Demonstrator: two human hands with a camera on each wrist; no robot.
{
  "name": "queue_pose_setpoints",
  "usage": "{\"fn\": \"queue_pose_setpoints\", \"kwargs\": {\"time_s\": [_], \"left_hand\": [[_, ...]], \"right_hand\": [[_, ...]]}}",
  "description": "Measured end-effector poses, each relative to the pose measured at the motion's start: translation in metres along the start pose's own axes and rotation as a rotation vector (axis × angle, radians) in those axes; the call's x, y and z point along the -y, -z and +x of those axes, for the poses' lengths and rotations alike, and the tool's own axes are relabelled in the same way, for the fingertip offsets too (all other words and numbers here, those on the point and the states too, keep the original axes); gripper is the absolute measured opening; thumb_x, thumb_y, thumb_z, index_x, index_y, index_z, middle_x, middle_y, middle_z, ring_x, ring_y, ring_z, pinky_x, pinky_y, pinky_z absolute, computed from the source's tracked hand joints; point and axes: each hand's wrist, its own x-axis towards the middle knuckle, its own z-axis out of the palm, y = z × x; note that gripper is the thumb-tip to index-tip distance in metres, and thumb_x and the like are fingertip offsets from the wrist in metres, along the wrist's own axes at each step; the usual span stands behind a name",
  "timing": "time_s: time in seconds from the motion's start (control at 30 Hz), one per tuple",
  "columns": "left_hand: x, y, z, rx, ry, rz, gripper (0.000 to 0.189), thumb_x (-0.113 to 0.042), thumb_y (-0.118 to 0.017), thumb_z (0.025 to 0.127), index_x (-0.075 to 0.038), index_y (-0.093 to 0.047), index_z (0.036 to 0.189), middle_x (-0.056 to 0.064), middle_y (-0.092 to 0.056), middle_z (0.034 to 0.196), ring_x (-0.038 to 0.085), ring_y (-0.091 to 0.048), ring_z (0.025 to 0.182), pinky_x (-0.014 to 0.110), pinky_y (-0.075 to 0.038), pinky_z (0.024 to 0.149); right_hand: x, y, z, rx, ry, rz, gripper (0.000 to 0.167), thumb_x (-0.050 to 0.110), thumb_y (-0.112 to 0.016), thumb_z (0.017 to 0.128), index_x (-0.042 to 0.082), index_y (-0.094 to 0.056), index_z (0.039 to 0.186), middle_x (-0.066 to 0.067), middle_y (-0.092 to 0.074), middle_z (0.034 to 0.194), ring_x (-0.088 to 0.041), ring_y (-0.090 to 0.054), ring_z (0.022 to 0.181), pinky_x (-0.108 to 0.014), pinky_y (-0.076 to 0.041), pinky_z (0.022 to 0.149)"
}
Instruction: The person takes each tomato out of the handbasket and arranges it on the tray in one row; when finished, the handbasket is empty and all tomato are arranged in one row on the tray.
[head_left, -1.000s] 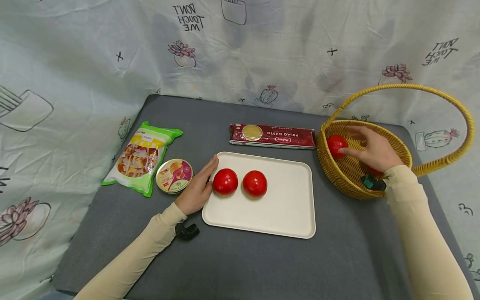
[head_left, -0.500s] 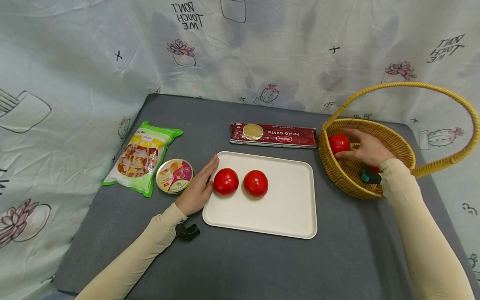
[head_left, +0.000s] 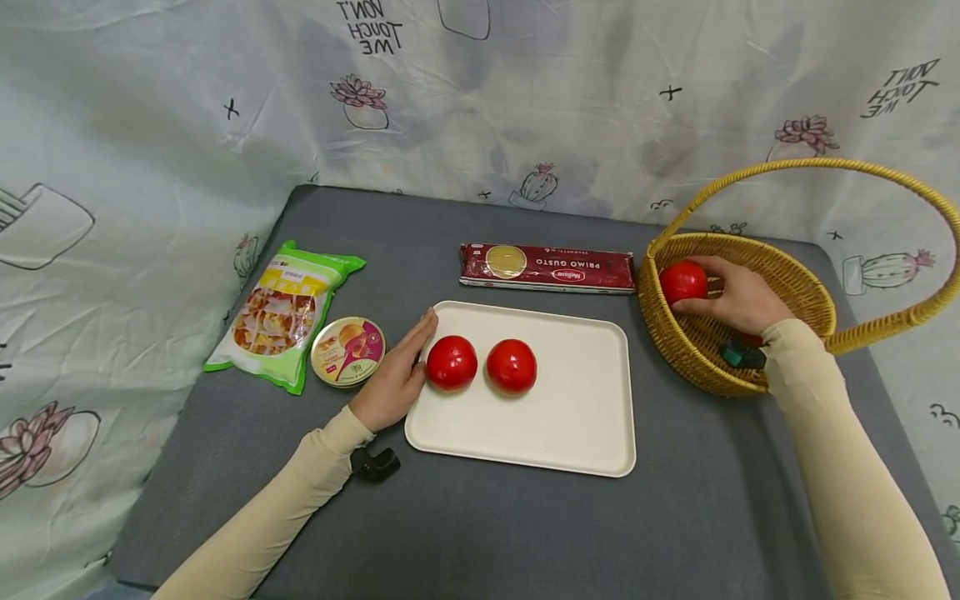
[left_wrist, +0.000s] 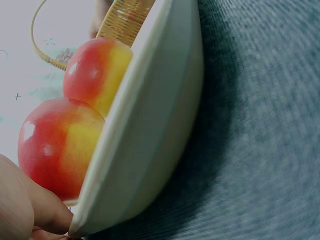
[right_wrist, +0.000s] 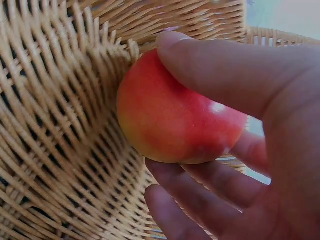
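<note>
1. My right hand (head_left: 738,296) has its thumb and fingers clamped on a red fruit (head_left: 682,280), inside the left part of the wicker basket (head_left: 670,350).
2. My right wrist view shows a yellowish patch on that fruit (from my head it looks plain red).
3. My left hand (head_left: 390,387), fingers extended, touches the left edge of the white tray (head_left: 570,408).
4. On the tray sit a left fruit (head_left: 452,363) and a right fruit (head_left: 512,367); only my left wrist view shows their yellow lower sides.
5. Another red thing (head_left: 750,338) is mostly hidden by my right sleeve (head_left: 806,367); the basket's handle (head_left: 795,163) is cut off at right.
</note>
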Motion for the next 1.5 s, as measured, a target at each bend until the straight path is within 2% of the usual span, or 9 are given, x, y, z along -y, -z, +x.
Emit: {"fn": "queue_pose_setpoints", "kwargs": {"time_s": [0.23, 0.43, 0.53, 0.63, 0.7, 0.93, 1.1, 1.27, 1.5], "left_hand": [[0.002, 0.000, 0.001, -0.003, -0.023, -0.002, 0.069, 0.015, -0.051, 0.100, 0.008, -0.027, 0.164, 0.020, -0.021, 0.175, 0.035, -0.022, 0.160, 0.050, -0.026, 0.125], [0.001, 0.000, 0.003, -0.001, -0.032, 0.009, 0.069, 0.015, -0.051, 0.100, 0.008, -0.027, 0.164, 0.021, -0.021, 0.174, 0.036, -0.023, 0.160, 0.051, -0.026, 0.125], [0.000, 0.000, 0.004, -0.006, -0.034, 0.011, 0.069, 0.016, -0.050, 0.100, 0.008, -0.027, 0.164, 0.021, -0.021, 0.174, 0.036, -0.023, 0.160, 0.052, -0.026, 0.125], [0.001, 0.000, 0.004, -0.009, -0.031, 0.007, 0.069, 0.016, -0.050, 0.100, 0.008, -0.027, 0.164, 0.021, -0.021, 0.174, 0.036, -0.023, 0.160, 0.051, -0.026, 0.125], [0.001, 0.000, 0.004, -0.009, -0.032, 0.006, 0.069, 0.017, -0.049, 0.100, 0.008, -0.027, 0.164, 0.021, -0.021, 0.174, 0.036, -0.023, 0.160, 0.052, -0.025, 0.125], [0.002, 0.000, 0.003, -0.011, -0.030, 0.008, 0.068, 0.017, -0.050, 0.100, 0.008, -0.028, 0.164, 0.021, -0.022, 0.174, 0.036, -0.023, 0.160, 0.051, -0.025, 0.125], [0.003, -0.001, 0.003, -0.008, -0.037, 0.015, 0.068, 0.017, -0.050, 0.100, 0.008, -0.028, 0.164, 0.021, -0.022, 0.174, 0.037, -0.024, 0.159, 0.052, -0.025, 0.125], [0.002, -0.001, 0.003, -0.006, -0.033, 0.010, 0.068, 0.017, -0.049, 0.100, 0.008, -0.028, 0.164, 0.021, -0.021, 0.174, 0.036, -0.024, 0.159, 0.052, -0.025, 0.125], [0.003, -0.001, 0.000, -0.016, -0.039, 0.017, 0.069, 0.017, -0.049, 0.099, 0.008, -0.027, 0.164, 0.022, -0.021, 0.174, 0.037, -0.024, 0.159, 0.052, -0.025, 0.126]], "right_hand": [[0.020, 0.013, -0.020, -0.080, 0.001, -0.001, 0.094, 0.048, -0.080, 0.094, -0.001, -0.035, 0.161, -0.036, -0.050, 0.147, -0.056, -0.051, 0.129, -0.076, -0.041, 0.104], [0.044, 0.017, -0.045, -0.190, 0.059, 0.039, 0.088, 0.040, -0.085, 0.091, 0.001, -0.043, 0.158, -0.030, -0.053, 0.148, -0.054, -0.055, 0.127, -0.074, -0.046, 0.100], [0.059, 0.015, -0.057, -0.230, 0.107, 0.044, 0.084, 0.034, -0.089, 0.088, 0.002, -0.048, 0.155, -0.026, -0.055, 0.146, -0.051, -0.057, 0.125, -0.048, -0.054, 0.100], [0.078, 0.008, -0.068, -0.258, 0.173, 0.035, 0.082, 0.028, -0.092, 0.086, 0.003, -0.052, 0.152, -0.022, -0.058, 0.143, -0.047, -0.059, 0.120, -0.020, -0.047, 0.090], [0.091, 0.000, -0.073, -0.273, 0.230, 0.034, 0.082, 0.024, -0.094, 0.083, 0.005, -0.053, 0.152, -0.019, -0.061, 0.141, -0.042, -0.061, 0.118, -0.013, -0.042, 0.085], [0.123, -0.042, -0.080, -0.230, 0.432, 0.048, 0.088, 0.017, -0.097, 0.078, 0.008, -0.053, 0.153, -0.014, -0.065, 0.138, -0.030, -0.065, 0.109, -0.054, -0.059, 0.086], [0.125, -0.079, -0.075, -0.162, 0.485, 0.042, 0.084, 0.018, -0.099, 0.075, 0.004, -0.058, 0.147, -0.012, -0.068, 0.132, -0.024, -0.064, 0.105, -0.049, -0.061, 0.082], [0.121, -0.107, -0.072, -0.089, 0.429, 0.065, 0.079, 0.021, -0.097, 0.079, 0.001, -0.058, 0.145, -0.016, -0.068, 0.136, -0.029, -0.067, 0.109, -0.050, -0.061, 0.087], [0.120, -0.129, -0.071, -0.061, 0.367, 0.112, 0.076, 0.027, -0.095, 0.082, 0.003, -0.059, 0.144, -0.015, -0.071, 0.130, -0.029, -0.069, 0.102, -0.049, -0.061, 0.085]]}}
